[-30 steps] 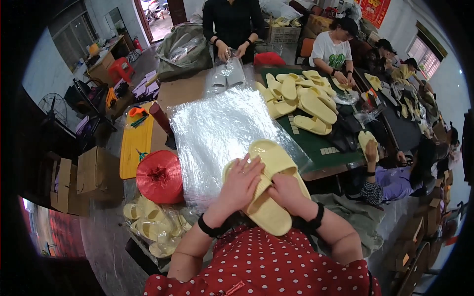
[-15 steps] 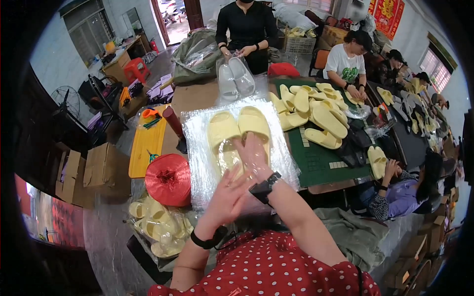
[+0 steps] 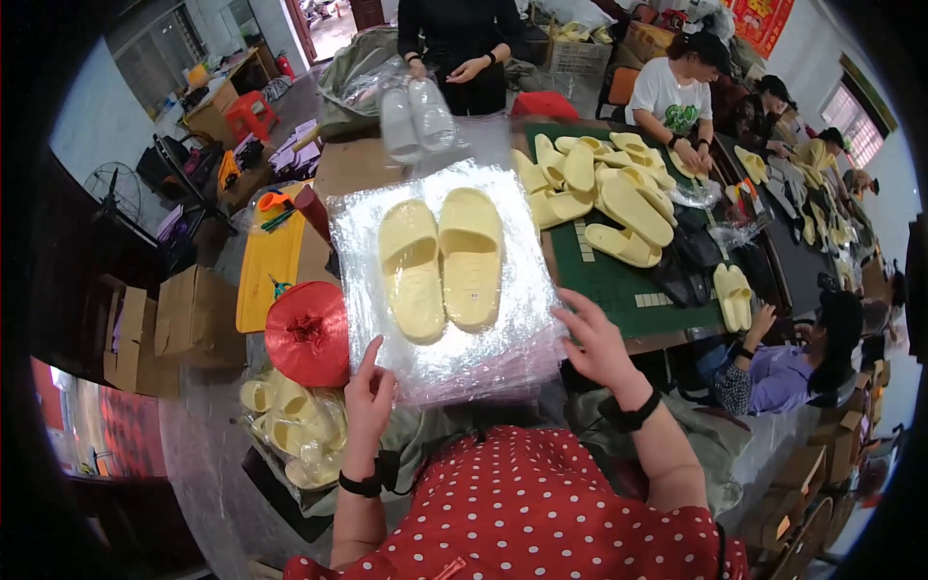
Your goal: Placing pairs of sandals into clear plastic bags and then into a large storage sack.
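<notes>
Pale yellow slippers (image 3: 443, 263) are laid as a pair, side by side and touching, soles down, toes toward 12 o'clock, on a stack of clear bags (image 3: 440, 362) spread over the worktop (image 3: 356, 166). The pair sits slightly above the middle of the stack.

Left hand (image 3: 370, 394): placed at the 7 o'clock edge of the bags, index finger raised and extended, the other fingers loosely curled; its fingertips are seen at the plastic's edge, nothing gripped. A dark band is worn on the wrist.

Right hand (image 3: 597, 340): placed at the 4 o'clock corner of the bags, fingers spread wide open, tips at or just over the plastic's edge; actual contact cannot be told. Nothing is held. A dark band is worn on this wrist too.

Both hands are kept well apart from the slippers.

A red spool (image 3: 307, 333) is seen just beside the bags at 9 o'clock. Below it, at 8 o'clock, bagged slippers (image 3: 290, 425) are heaped. A pile of loose yellow slippers (image 3: 599, 193) is seen on a green mat (image 3: 619, 285) at 2 o'clock. At 12 o'clock a bagged white pair (image 3: 416, 118) is laid in front of a standing person (image 3: 454, 43)
</notes>
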`<state>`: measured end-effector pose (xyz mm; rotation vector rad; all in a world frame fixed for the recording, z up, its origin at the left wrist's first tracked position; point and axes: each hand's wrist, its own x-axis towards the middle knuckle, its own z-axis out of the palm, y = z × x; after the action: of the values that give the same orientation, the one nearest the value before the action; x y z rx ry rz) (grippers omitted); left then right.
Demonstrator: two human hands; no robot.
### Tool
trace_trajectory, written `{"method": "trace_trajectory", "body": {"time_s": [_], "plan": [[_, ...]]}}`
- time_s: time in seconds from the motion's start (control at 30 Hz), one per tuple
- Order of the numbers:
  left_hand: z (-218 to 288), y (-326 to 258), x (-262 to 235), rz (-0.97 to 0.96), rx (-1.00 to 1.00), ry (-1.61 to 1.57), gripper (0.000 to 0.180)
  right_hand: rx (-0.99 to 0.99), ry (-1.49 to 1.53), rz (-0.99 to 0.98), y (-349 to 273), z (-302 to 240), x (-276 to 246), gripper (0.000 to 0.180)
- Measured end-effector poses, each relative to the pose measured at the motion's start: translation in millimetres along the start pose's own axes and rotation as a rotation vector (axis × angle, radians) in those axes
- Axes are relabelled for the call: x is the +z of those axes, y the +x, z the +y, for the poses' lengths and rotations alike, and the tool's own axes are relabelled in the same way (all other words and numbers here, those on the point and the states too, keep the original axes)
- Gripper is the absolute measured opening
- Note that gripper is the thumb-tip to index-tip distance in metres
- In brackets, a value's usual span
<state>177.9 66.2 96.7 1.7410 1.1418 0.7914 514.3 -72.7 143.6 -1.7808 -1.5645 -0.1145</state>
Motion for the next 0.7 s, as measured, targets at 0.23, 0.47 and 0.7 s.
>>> {"method": "trace_trajectory", "body": {"time_s": [0.23, 0.47, 0.7], "plan": [[-20, 3, -8, -0.05, 0.037, -0.13, 0.035, -0.277, 0.206, -0.394, -12, 28, 29, 0.019], [4, -2, -19, -0.178, 0.336, -0.012, 0.043, 0.355, 0.475, -0.148, -27, 44, 42, 0.012], [19, 14, -3, 0.028, 0.605, 0.5, 0.021, 0.421, 0.601, 0.064, 5, 40, 47, 0.014]]}}
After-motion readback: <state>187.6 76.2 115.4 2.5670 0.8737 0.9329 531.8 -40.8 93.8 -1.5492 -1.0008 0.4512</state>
